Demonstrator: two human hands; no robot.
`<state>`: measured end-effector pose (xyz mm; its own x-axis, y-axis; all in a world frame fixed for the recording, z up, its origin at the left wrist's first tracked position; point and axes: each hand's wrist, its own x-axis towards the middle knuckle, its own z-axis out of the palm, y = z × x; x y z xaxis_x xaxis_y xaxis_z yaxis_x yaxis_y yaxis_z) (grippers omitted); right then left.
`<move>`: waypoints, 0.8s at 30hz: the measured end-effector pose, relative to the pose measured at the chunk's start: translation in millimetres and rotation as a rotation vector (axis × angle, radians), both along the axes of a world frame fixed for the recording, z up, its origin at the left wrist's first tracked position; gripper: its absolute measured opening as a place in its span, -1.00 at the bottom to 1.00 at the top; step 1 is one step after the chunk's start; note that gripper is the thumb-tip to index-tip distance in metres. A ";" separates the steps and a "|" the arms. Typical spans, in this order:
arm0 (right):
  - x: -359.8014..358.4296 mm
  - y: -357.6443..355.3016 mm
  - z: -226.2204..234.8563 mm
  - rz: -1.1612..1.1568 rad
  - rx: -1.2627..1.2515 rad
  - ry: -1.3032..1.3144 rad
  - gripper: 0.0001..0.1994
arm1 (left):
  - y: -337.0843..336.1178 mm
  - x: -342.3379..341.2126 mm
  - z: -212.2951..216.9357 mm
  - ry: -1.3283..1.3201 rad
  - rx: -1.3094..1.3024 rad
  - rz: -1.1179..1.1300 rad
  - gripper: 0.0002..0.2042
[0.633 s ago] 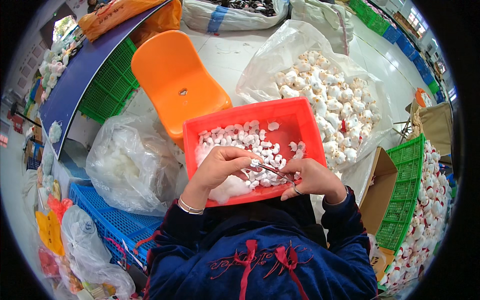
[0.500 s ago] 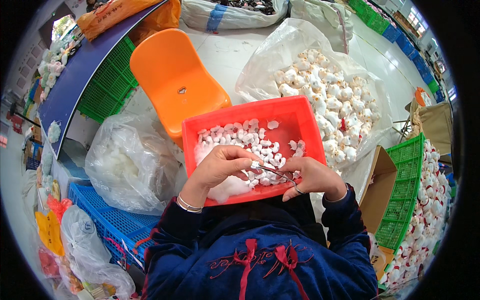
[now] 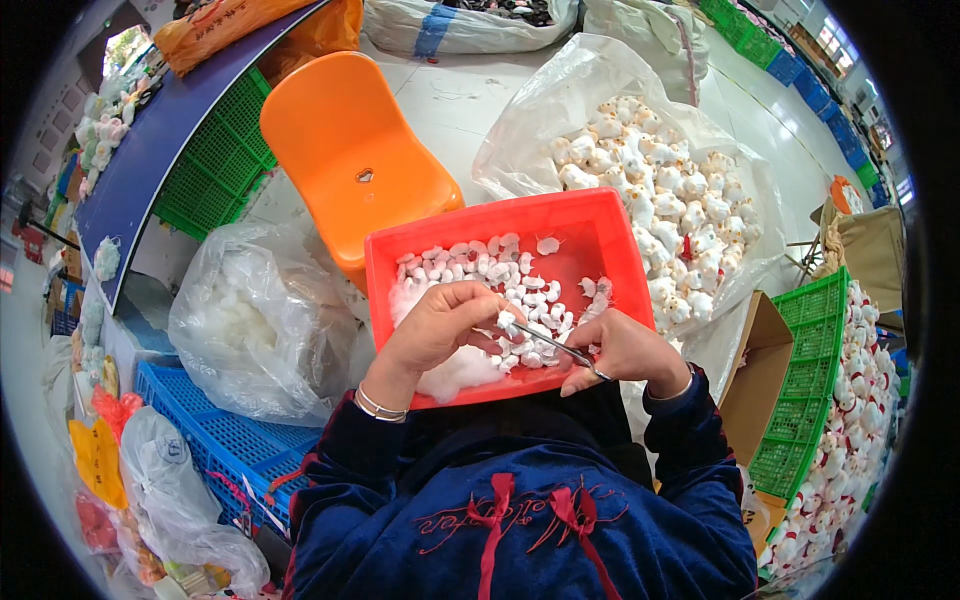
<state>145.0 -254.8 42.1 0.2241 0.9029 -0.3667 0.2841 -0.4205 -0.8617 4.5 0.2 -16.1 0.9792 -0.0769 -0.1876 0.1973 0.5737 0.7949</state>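
Observation:
Over the near part of a red plastic tub point(image 3: 590, 208), my left hand point(image 3: 437, 325) pinches a small white fabric piece point(image 3: 506, 321) between thumb and fingertips. My right hand point(image 3: 630, 350) grips slim metal forceps point(image 3: 550, 341), whose handle end lies in the fingers. The forceps' tip touches the white piece; whether it is inside cannot be made out. In the tub lie many small white curved pieces point(image 3: 485, 262), mostly at the left and middle. A tuft of white stuffing point(image 3: 462, 374) sits at the tub's near left, partly behind my left hand.
An orange chair point(image 3: 350, 150) stands beyond the tub. A clear bag of stuffing point(image 3: 250, 320) rests by a blue crate point(image 3: 225, 440) on the left. To the right are a large clear bag of white plush parts point(image 3: 670, 200), a cardboard box point(image 3: 755, 380) and a green crate point(image 3: 805, 400).
The forceps have turned slightly and show more of their shaft; the right hand's fingers have closed in around the handle. Left hand stays nearly in place with the white piece.

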 end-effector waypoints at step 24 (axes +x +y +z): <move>-10.0 -12.9 14.5 0.029 -0.128 -0.194 -0.54 | -10.6 -16.4 56.1 -0.201 0.849 -0.051 -0.92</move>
<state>135.0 -267.7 56.5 0.2761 0.8588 -0.4315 0.4527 -0.5122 -0.7299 -11.9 -10.4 40.0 0.9991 -0.0339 -0.0256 0.0170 -0.2340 0.9721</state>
